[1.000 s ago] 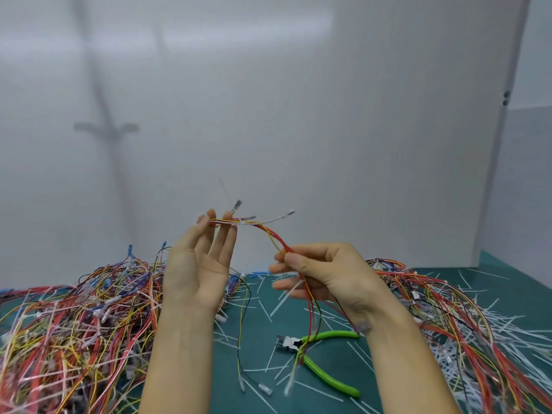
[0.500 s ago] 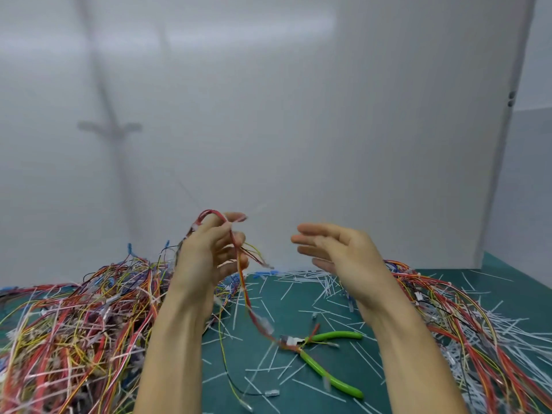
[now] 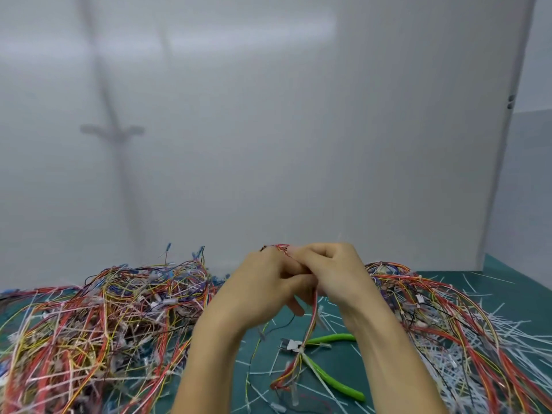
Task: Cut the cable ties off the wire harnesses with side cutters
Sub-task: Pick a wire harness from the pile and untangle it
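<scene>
Both hands meet above the green mat and hold one wire harness (image 3: 310, 321) of red, yellow and orange wires. My left hand (image 3: 263, 282) grips its upper end, which loops out over the knuckles. My right hand (image 3: 334, 276) is curled round the same bundle right beside it, fingers touching the left hand. The rest of the harness hangs down to the mat, where white cable ties stick out of it. The side cutters (image 3: 322, 366), with green handles, lie on the mat below the hands, untouched.
A big heap of tied harnesses (image 3: 98, 324) fills the left of the green mat (image 3: 513, 294). Another heap (image 3: 433, 318) lies on the right among several cut white tie pieces. A white wall stands close behind.
My right hand, open and apart half a second ago, has come left and closed on the harness next to my left hand. The harness now hangs straight down between them.
</scene>
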